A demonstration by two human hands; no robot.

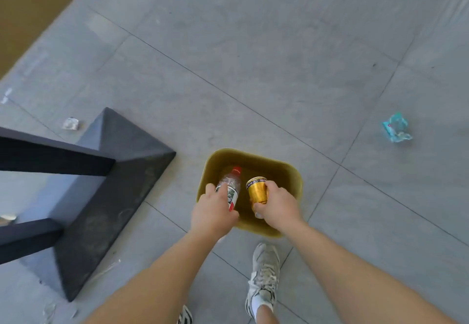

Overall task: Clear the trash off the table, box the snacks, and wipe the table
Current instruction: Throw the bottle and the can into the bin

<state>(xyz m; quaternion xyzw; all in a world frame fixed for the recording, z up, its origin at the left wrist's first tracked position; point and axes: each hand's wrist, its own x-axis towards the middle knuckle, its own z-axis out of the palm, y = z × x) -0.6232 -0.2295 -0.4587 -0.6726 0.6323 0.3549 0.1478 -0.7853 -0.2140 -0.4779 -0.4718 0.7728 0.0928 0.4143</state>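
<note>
My left hand (212, 212) grip holds a clear plastic bottle with a red cap (229, 186) | right hand (275, 203) grip holds a gold can (257, 189) | both over the yellow-green plastic bin (295, 179) just under my hands | risk: if I let go crooked, one could hit the rim and roll onto the floor.

A clear plastic bottle (229, 186) with a red cap and a white and red label points its cap far and down into an olive-yellow bin (291, 171) standing on the floor. Just right of it, a gold can (257, 189) with a blue band hangs tilted over the same opening
</note>
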